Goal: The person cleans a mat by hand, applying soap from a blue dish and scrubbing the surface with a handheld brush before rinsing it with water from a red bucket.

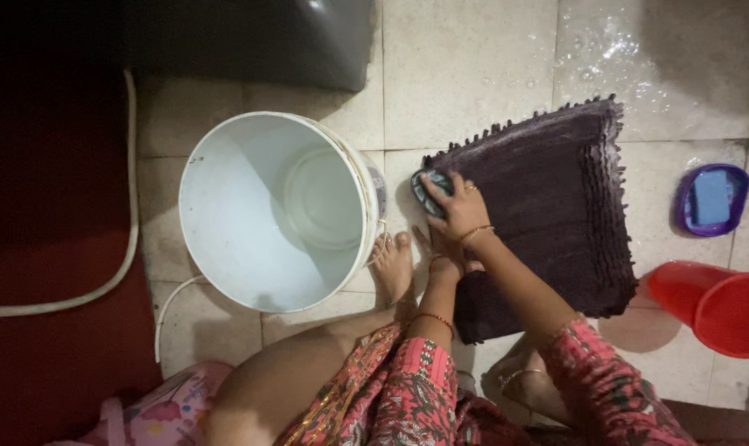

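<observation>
Setting: wet tiled floor (474, 74), seen from above; the person squats at the near edge, one bare foot (393, 266) just beside the bucket.

Work piece: dark purple fringed mat (548, 206), lying flat on the floor at centre right, its left corner under the hands.

Right hand (459, 211): fingers curled closed around a dark scrubbing brush (430, 188), pressed onto the far-left corner of the mat.

Left hand (445, 264): resting on the mat's left edge just near of the right hand, apparently pinning it down (whether the fingers are flat or curled cannot be told, since the right forearm crosses it).

Bucket: white plastic bucket (226, 231), left of the mat, holding a shallow layer of clear water.

Soap: blue soap bar in a purple dish (711, 198), on the floor well right of the mat.

Other vessels: red plastic tub (717, 306) at the near right edge, partly out of frame.

Hose: pale hose (131, 206) curving along the far left, beside a dark red area.

Technique note: scrubbing goes best, by judgement, with short strokes running along the pile, the left hand holding the mat edge taut so it does not bunch, and pressure kept even across the brush face (the fringe is likely to snag if brushed crosswise).
</observation>
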